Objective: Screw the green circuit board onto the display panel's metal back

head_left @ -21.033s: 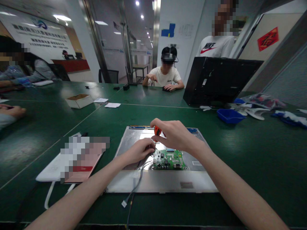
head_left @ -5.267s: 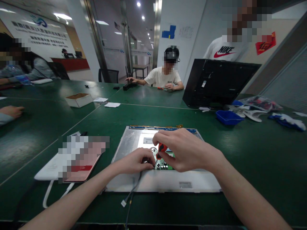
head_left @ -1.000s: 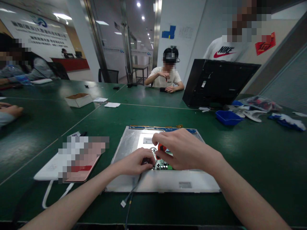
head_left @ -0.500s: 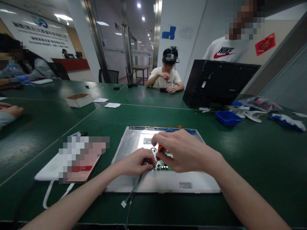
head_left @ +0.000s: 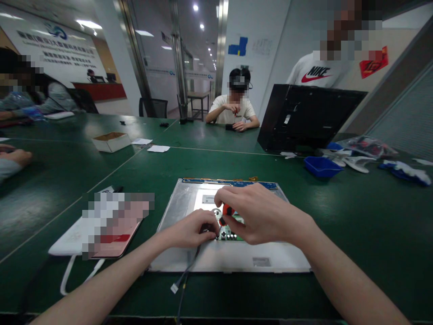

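A flat silver display panel (head_left: 233, 258) lies in front of me, a green circuit board (head_left: 239, 218) at its middle. My right hand (head_left: 260, 214) is over the board, its fingers closed round the red and black handle of a screwdriver (head_left: 228, 210). The handle slants down toward the board; its tip is hidden behind my fingers. Beside it, my left hand (head_left: 196, 228) rests on the panel, thumb and fingertips pinched close to the board's left edge. What they pinch is not visible. A thin dark cable with a white connector (head_left: 174, 288) runs from under my left hand over the panel's front edge.
Left of the panel lie a white device (head_left: 72, 237) and a pink phone (head_left: 118, 234) with a white cable. Farther off stand an open carton (head_left: 111, 142), a large black screen housing (head_left: 307, 119) and a blue tray (head_left: 322, 167). Gloves (head_left: 406, 172) lie far right. Other people sit around the table.
The screwdriver handle has turned a little between my right fingers. Both hands and the panel stay in place.
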`<move>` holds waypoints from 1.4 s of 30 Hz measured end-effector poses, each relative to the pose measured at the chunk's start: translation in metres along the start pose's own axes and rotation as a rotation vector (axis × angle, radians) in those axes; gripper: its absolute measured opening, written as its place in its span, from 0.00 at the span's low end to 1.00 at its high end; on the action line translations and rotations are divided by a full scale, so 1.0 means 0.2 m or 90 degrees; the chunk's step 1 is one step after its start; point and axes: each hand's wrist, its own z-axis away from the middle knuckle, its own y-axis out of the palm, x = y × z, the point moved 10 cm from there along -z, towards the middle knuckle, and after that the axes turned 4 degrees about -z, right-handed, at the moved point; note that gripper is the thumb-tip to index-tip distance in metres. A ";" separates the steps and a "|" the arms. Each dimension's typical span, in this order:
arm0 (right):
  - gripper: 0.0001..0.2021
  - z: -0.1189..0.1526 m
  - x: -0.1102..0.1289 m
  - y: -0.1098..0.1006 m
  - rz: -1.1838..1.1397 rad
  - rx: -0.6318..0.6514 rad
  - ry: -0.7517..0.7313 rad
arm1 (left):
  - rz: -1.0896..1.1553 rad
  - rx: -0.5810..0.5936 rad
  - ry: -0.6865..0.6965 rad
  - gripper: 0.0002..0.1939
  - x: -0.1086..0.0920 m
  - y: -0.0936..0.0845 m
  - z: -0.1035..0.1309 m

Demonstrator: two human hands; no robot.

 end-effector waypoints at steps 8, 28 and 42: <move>0.05 -0.01 -0.02 0.00 0.016 0.013 0.028 | -0.013 -0.005 0.007 0.03 0.01 0.00 0.01; 0.04 0.00 0.00 -0.01 -0.014 0.005 0.001 | -0.007 -0.007 0.007 0.04 0.00 0.00 0.00; 0.04 -0.01 -0.03 0.00 0.016 0.015 0.031 | -0.008 0.005 -0.008 0.03 -0.02 -0.01 0.00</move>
